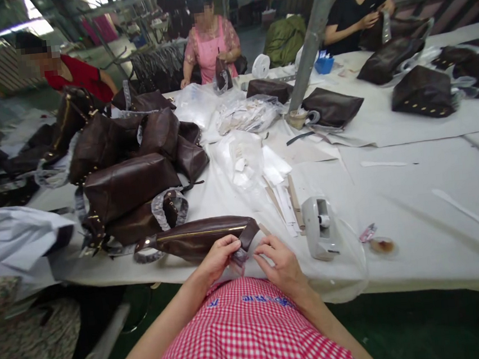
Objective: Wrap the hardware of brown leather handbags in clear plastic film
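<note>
A dark brown leather bag with a gold zipper lies lengthwise at the table's front edge, right before me. My left hand is closed at the bag's right end, fingers pinching the brown leather strap there, with crinkled clear plastic hanging just beneath. My right hand is beside the strap's other side, thumb and fingers drawn together; whatever is between them is too small to make out. Clear plastic wrap covers the handle at the bag's left end.
Brown bags are heaped on the left. A tape dispenser stands right of my hands, near a small round dish. Paper strips and plastic bags lie ahead. A metal post rises beyond; several people work across the table.
</note>
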{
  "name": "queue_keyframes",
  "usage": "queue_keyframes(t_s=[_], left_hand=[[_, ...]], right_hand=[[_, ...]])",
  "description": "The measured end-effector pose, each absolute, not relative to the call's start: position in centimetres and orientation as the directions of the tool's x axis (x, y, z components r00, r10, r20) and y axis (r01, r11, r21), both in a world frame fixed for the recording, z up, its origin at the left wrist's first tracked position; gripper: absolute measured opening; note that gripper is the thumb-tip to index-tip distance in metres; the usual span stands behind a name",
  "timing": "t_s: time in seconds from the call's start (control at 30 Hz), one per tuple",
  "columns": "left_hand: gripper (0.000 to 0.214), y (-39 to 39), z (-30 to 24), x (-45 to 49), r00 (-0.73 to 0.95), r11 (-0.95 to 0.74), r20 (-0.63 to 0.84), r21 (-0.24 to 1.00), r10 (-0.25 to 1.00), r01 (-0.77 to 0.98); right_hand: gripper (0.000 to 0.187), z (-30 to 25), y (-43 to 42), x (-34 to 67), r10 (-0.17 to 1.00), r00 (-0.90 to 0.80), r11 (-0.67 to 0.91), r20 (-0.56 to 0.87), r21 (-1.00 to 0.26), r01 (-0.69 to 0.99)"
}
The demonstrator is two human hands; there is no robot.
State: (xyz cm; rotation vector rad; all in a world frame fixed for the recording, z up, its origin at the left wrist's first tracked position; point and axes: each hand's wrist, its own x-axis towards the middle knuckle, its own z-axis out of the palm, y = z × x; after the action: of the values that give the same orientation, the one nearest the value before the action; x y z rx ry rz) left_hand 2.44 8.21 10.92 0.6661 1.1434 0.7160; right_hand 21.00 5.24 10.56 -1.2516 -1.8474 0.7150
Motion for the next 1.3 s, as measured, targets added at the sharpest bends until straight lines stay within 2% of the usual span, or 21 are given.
queue_keyframes(t_s=[0.23, 0.47, 0.63, 0.73, 0.83, 0.97, 1.13, 1.3], left_hand=[[0.032, 8.5, 11.0, 3.2, 0.297, 0.621, -0.56, 0.763, 0.773, -0.178], [0.026, 8.2, 11.0, 3.5, 0.248, 0.626, -0.579, 0.755, 0.776, -0.196], [0.03, 7.6, 11.0, 3.5, 0.205, 0.59, -0.553, 0.76, 0.808, -0.272], [0.031, 7.2, 10.9, 3.2, 0.161, 0.513, -0.488, 0.798, 0.858, -0.315], [0.023, 6.9, 10.8, 2.8, 0.095, 0.358, -0.346, 0.914, 0.933, -0.188], [0.016, 6.9, 11.0, 2.4, 0.129, 0.271, -0.273, 0.962, 0.953, 0.038], [0.017, 7.1, 11.8, 1.7, 0.21, 0.185, -0.225, 0.964, 0.951, 0.193], [0.013, 7.4, 12.0, 1.1, 0.343, 0.005, -0.127, 0.942, 0.931, 0.336]], right_hand=[[0.015, 10.6, 5.1, 20.8, 0.899, -0.316, 0.436, 0.302, -0.671, 0.599], [0.017, 10.3, 5.3, 20.6, 0.858, -0.419, 0.514, 0.299, -0.506, 0.693], [0.017, 10.0, 5.3, 20.2, 0.839, -0.436, 0.54, 0.324, -0.404, 0.738], [0.019, 9.8, 5.3, 20.1, 0.836, -0.411, 0.537, 0.363, -0.387, 0.749], [0.021, 9.7, 5.2, 20.1, 0.824, -0.402, 0.546, 0.399, -0.37, 0.752], [0.02, 9.7, 5.1, 19.9, 0.822, -0.396, 0.554, 0.408, -0.416, 0.721], [0.014, 9.3, 4.9, 19.7, 0.858, -0.323, 0.504, 0.4, -0.53, 0.681], [0.012, 9.0, 4.8, 19.7, 0.893, -0.259, 0.448, 0.368, -0.662, 0.601]])
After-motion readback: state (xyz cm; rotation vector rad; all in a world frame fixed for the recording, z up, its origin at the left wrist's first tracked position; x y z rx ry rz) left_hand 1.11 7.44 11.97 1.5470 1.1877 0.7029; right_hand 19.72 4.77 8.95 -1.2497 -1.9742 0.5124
